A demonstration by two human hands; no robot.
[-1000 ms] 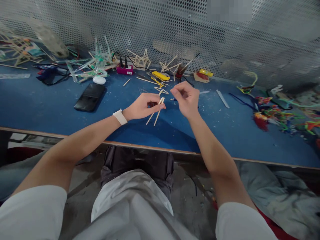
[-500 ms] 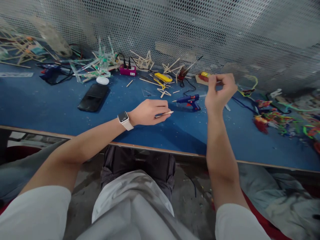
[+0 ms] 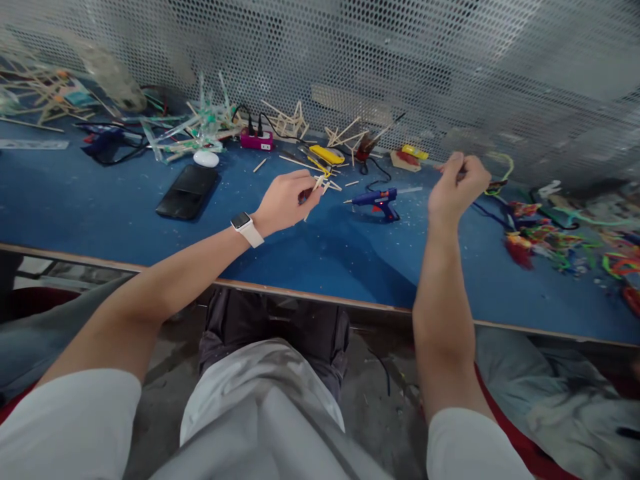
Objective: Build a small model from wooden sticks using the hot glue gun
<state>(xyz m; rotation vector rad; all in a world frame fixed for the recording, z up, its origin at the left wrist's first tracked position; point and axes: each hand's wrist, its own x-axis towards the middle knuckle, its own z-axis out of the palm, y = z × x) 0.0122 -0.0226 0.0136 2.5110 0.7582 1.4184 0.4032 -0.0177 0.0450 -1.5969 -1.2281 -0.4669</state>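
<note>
My left hand (image 3: 285, 202), with a watch (image 3: 241, 221) on its wrist, is closed in a pinch on a short wooden stick (image 3: 319, 181). The stick points up and away, over the blue tabletop. My right hand (image 3: 457, 185) is raised at the right, fingers pinched together; anything between them is too small to make out. Between the hands, a blue glue gun (image 3: 377, 199) lies on its side, nozzle to the left, a small red light on its body. A clear glue stick (image 3: 411, 189) sticks out of its back. Small joined sticks (image 3: 332, 186) lie just beyond my left hand.
At the back stand a purple power adapter (image 3: 257, 139) with black plugs, a yellow cutter (image 3: 327, 155) and stick frames (image 3: 287, 122). Left are a black phone (image 3: 187, 192), a white oval case (image 3: 206, 159) and green-clear straws (image 3: 207, 120). Colourful scraps (image 3: 537, 237) lie right. A perforated metal panel (image 3: 380, 53) rises behind.
My left hand has moved slightly left and away, turning the stick from nearly level to upright. My right hand has shifted right, away from the glue gun's back.
</note>
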